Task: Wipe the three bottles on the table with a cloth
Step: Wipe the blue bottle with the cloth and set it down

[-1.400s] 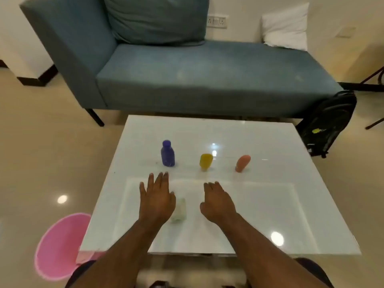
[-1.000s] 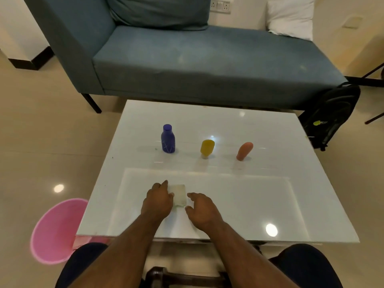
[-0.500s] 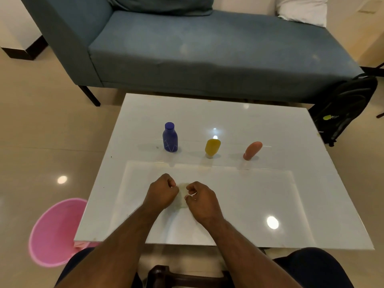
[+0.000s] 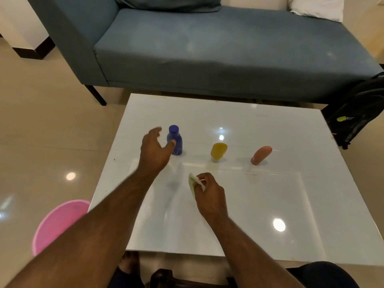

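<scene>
I read this as a home living room: a blue sofa (image 4: 218, 50) with cushion (image 4: 166, 4) and white pillow (image 4: 315, 7) stands behind a low glossy white table (image 4: 259, 204), on polished beige floor tiles (image 4: 52, 121); a pink bucket (image 4: 56, 223) and black backpack (image 4: 357, 111) sit beside it.

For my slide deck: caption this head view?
Left hand reaches for the blue bottle; right hand holds the cloth.

I see a glossy white table (image 4: 291, 204) with three bottles in a row across its middle: blue bottle (image 4: 175, 142) upright at left, yellow bottle (image 4: 218, 151) cap-down in the centre, orange-pink bottle (image 4: 260, 155) at right, tilted, well apart.
</scene>
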{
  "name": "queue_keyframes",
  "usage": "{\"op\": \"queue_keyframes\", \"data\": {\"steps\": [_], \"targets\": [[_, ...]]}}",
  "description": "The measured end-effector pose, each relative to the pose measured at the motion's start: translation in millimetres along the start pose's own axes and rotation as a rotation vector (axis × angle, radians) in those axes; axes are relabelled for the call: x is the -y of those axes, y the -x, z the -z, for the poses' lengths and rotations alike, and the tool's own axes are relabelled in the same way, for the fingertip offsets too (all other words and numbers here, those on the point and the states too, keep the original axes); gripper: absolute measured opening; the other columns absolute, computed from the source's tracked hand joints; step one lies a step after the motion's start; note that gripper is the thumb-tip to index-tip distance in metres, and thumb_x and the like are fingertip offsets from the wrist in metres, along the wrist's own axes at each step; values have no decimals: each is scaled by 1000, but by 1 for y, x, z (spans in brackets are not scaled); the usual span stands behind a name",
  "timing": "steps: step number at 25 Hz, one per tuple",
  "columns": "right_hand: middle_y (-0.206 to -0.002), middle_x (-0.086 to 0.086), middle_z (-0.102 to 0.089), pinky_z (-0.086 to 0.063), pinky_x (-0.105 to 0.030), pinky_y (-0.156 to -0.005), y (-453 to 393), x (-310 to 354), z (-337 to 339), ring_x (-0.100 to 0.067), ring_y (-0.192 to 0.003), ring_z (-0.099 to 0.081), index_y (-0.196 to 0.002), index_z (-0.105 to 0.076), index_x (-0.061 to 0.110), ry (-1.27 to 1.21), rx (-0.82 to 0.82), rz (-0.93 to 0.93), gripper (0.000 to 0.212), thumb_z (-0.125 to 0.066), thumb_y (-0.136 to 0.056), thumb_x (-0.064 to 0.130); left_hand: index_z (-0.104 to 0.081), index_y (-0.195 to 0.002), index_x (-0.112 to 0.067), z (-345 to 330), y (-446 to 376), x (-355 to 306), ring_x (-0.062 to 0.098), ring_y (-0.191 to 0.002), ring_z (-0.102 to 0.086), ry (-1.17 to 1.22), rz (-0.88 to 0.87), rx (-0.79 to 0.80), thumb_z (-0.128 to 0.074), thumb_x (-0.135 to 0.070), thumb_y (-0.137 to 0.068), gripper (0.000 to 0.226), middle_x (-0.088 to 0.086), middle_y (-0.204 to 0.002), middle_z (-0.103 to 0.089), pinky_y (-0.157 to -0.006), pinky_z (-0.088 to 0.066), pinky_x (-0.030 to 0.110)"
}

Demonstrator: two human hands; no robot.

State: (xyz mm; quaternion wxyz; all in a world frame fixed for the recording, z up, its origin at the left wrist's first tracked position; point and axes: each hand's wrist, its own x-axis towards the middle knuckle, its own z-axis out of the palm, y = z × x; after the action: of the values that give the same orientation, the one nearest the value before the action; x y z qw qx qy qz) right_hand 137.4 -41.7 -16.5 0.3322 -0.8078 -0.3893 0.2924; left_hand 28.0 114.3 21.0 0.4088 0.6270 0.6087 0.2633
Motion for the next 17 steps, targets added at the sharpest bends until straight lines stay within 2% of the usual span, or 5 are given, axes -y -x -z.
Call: {"op": "queue_keyframes", "data": {"steps": [3,7,11,15,17], "targets": [[-85,11,-61,-38,-6,-58,-1,-1,5,-3,-71,-57,-99,-58,24,-2,5,18,7,-57,-93,28,-26,-158,-18,2,-24,-22,30,-148,-33,-176,-41,211,-66,-29,-96,74,6,-165,-28,-115,-34,43],[-85,10,-63,-38,-5,-56,2,-4,19,-1,-74,-58,-96,-62,23,-20,19,29,6,-59,-91,26,-45,-146,-13,-2,-36,-23,29,-132,-50,-160,-73,298,-59,-25,-101,47,9,-147,-52,-94,-39,30],[-94,9,-64,-42,-3,-62,7,-2,37,-4,-81,-59,-104,-63,20,-50,22,-21,16,-59,-92,29,-56,-131,-12,8,-23,-30,22,-110,-58,-75,-91,272,-62,-27,-99,36,4,-123,-63,-86,-45,34],[-104,5,-63,-54,-26,-86,22,13,50,-13,-92,-61,-111,-61,16,-139,-60,-75,27,-59,-91,34,-58,-126,-18,26,29,-31,26,-109,-64,348,91,275,-66,-40,-95,39,4,-113,-67,-83,-60,44],[-102,6,-60,-56,-38,-87,35,18,53,-16,-92,-61,-107,-59,19,-159,-77,-66,22,-58,-91,35,-58,-125,-20,29,60,-28,29,-106,-67,453,196,272,-63,-50,-93,44,7,-114,-68,-82,-61,48]]}}
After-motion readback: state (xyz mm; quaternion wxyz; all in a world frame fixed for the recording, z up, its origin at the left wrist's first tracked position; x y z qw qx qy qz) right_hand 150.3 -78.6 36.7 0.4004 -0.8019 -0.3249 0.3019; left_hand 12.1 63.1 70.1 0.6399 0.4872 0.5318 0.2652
